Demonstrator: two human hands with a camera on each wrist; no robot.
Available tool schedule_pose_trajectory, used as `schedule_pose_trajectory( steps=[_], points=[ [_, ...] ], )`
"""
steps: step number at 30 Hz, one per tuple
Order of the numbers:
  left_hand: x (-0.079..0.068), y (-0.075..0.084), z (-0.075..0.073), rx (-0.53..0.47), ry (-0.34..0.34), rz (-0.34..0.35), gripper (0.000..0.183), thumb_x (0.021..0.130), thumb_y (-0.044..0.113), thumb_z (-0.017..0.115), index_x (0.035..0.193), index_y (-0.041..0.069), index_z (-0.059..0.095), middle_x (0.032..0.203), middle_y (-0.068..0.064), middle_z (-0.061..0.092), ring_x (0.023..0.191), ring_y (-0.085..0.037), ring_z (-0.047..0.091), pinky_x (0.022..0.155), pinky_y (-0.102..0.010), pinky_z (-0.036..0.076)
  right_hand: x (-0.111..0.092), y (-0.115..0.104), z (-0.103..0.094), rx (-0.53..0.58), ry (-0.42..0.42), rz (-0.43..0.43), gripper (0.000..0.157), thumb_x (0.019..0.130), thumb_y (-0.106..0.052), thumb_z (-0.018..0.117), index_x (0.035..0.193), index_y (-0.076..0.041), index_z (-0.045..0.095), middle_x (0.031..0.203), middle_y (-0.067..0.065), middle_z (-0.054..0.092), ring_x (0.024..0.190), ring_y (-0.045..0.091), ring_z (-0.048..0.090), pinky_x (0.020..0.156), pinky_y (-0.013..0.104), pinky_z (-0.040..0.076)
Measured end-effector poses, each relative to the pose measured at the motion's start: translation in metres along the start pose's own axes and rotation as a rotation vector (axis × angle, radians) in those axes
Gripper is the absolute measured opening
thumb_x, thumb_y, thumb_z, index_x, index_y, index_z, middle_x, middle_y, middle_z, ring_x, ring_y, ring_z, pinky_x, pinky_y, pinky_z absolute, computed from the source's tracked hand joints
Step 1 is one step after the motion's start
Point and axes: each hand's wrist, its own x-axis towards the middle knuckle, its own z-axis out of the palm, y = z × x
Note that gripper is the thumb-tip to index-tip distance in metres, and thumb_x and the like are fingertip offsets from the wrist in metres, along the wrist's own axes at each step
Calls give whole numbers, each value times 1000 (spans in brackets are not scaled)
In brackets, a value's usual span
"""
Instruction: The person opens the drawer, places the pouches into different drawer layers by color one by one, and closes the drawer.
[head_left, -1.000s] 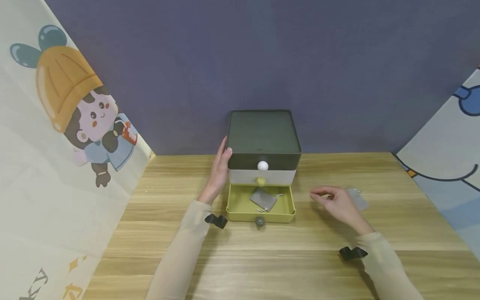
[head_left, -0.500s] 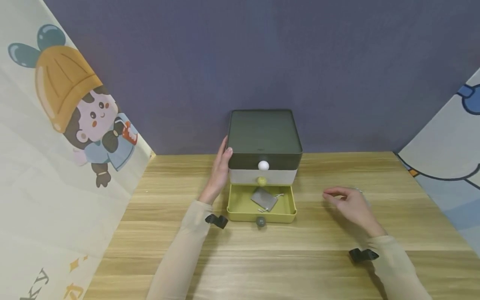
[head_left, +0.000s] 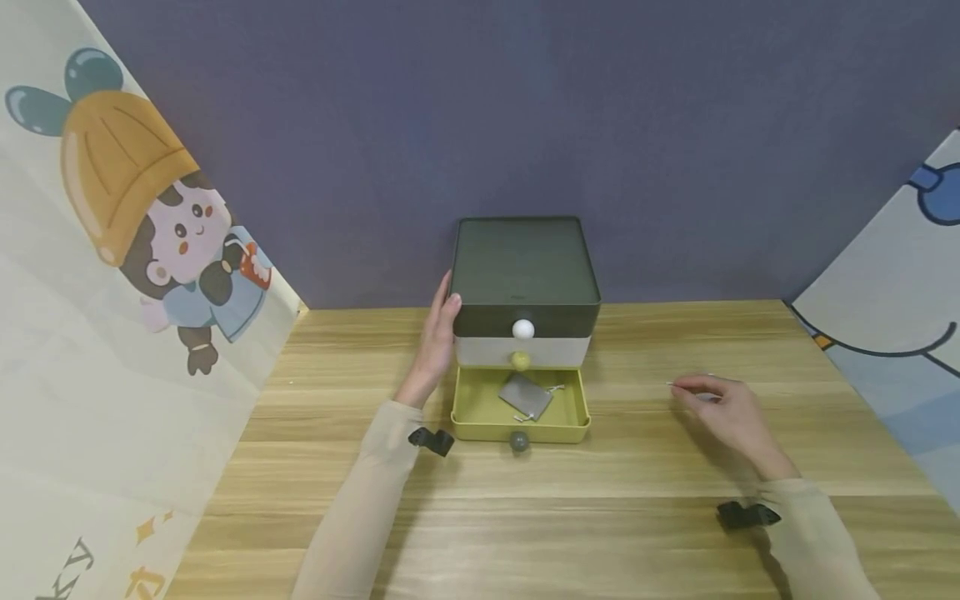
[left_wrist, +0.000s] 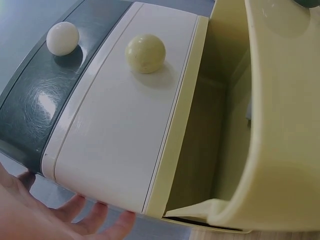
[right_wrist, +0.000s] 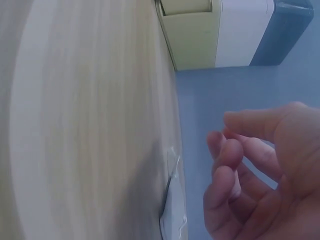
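Observation:
A small three-tier drawer box [head_left: 527,262] stands on the table, dark green on top, white in the middle and yellow below. Its bottom yellow drawer [head_left: 468,400] is pulled out, and a grey drawstring pouch [head_left: 522,395] lies in it. My left hand [head_left: 433,350] rests along the box's left side, fingers stretched against the wall in the left wrist view. Off to the right, my right hand [head_left: 726,412] hovers above the table with loosely curved fingers and nothing held. A second grey pouch [right_wrist: 173,210] lies below it, mostly hidden by the hand in the head view.
Each drawer front has a round knob; the white knob [head_left: 522,329] is the uppermost. Behind the box rises a blue-grey wall [head_left: 360,150]. Printed cartoon panels flank the wooden table [head_left: 570,542] on both sides.
My right hand has moved rightward, away from the drawer, and over the second pouch, covering most of it. The left hand keeps its place at the box.

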Motion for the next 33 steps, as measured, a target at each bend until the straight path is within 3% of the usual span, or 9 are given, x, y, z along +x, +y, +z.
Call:
schedule_pose_trajectory(
  steps=[3, 5, 9, 11, 17, 24, 33],
  points=[
    [-1, 0, 0, 6, 3, -2, 70, 108, 51, 36, 173, 30, 18, 180, -4, 17, 164, -39, 19, 127, -72, 22, 0, 4, -2, -33, 23, -4, 34, 104, -33, 70, 121, -5, 80, 126, 23, 76, 91, -1, 64, 70, 15, 51],
    [-1, 1, 0, 12, 3, -10, 69, 108, 51, 36, 172, 33, 18, 180, -3, 17, 164, -39, 19, 127, -72, 22, 0, 6, -3, -50, 40, -10, 33, 103, -30, 71, 119, -3, 80, 125, 25, 75, 94, 12, 69, 71, 17, 52],
    [-3, 1, 0, 28, -1, -20, 69, 109, 52, 36, 172, 33, 18, 180, -3, 16, 165, -38, 19, 128, -71, 19, 0, 12, -6, -85, 48, -3, 36, 103, -31, 71, 121, -1, 78, 127, 28, 74, 105, 42, 74, 78, 38, 61],
    [-3, 1, 0, 30, -6, -17, 69, 109, 52, 36, 172, 33, 18, 180, -3, 16, 165, -38, 18, 128, -71, 19, -1, 16, -8, -90, 47, 11, 39, 103, -33, 71, 123, 1, 77, 128, 30, 72, 110, 50, 71, 81, 49, 61],
    [-3, 2, 0, 29, -15, -7, 70, 108, 50, 37, 173, 31, 17, 180, -4, 16, 165, -38, 18, 129, -70, 17, -1, 26, -11, -114, 71, 41, 45, 103, -35, 70, 127, 4, 74, 128, 32, 71, 111, 53, 70, 82, 51, 59],
    [-2, 3, -1, 14, -17, -15, 69, 109, 51, 37, 172, 34, 18, 180, -5, 18, 163, -40, 23, 126, -70, 25, -2, 35, -16, -138, 16, 100, 51, 106, -34, 65, 134, 7, 67, 137, 37, 63, 130, 64, 51, 102, 75, 43],
    [-2, 4, -1, 21, 2, -1, 69, 109, 48, 37, 173, 29, 19, 180, -5, 19, 164, -37, 22, 131, -66, 18, 0, 39, -21, -192, -45, 160, 64, 108, -46, 57, 143, 8, 59, 145, 39, 56, 131, 65, 48, 102, 76, 42]
  ],
)
